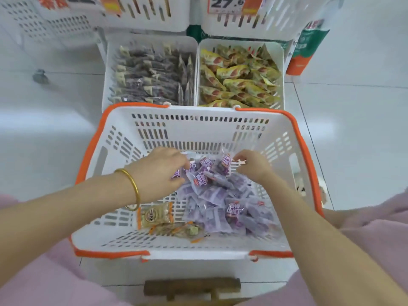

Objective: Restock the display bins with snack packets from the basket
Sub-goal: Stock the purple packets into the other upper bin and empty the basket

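A white basket with an orange rim (92,151) sits in front of me and holds a heap of purple snack packets (223,202). My left hand (159,171) grips several purple packets at the top of the heap. My right hand (254,165) pinches the edge of another purple packet. A tan packet (154,215) and some thin orange-trimmed packets (176,231) lie at the basket's near side. Beyond the basket stand two white display bins: the left bin (108,69) holds purple-grey packets, the right bin (281,62) holds yellow packets.
More white slotted bins with price tags (227,4) are stacked above the two bins. An orange and green carton (306,49) stands to the right. A wooden stool (192,287) is under the basket. White floor tiles (353,129) lie on both sides.
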### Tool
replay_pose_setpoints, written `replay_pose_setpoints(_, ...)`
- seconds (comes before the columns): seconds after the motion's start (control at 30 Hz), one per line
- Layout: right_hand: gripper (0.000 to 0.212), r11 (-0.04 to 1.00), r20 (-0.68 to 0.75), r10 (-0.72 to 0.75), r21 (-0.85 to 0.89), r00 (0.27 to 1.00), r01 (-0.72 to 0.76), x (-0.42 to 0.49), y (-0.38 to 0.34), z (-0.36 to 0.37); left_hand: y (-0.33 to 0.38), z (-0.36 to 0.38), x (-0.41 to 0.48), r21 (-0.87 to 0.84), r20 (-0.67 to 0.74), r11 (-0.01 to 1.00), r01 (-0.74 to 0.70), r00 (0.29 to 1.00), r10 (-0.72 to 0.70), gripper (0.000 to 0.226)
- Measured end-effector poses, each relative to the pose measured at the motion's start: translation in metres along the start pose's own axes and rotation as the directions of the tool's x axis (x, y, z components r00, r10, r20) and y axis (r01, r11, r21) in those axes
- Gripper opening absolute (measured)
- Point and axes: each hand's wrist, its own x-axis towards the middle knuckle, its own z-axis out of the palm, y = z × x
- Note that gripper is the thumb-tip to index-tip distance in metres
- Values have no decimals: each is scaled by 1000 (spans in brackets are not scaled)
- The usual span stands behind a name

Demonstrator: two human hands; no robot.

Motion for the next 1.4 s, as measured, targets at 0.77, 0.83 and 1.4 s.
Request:
replay_pose_setpoints(0.77, 32, 577, 129, 351, 750, 927, -323, 75, 8, 85, -4, 11, 28, -16, 102, 1000, 19, 995, -17, 35)
replay_pose_setpoints(0.83, 17, 606, 76, 327, 748, 942, -271, 66, 1, 78, -4, 10, 29, -16, 103, 1000, 24, 994, -22, 32)
replay_pose_setpoints(1.4, 40, 375, -222, -193, 883, 956, 281, -39, -115, -42, 9, -31, 46, -969, -47, 249, 11, 973, -228, 34)
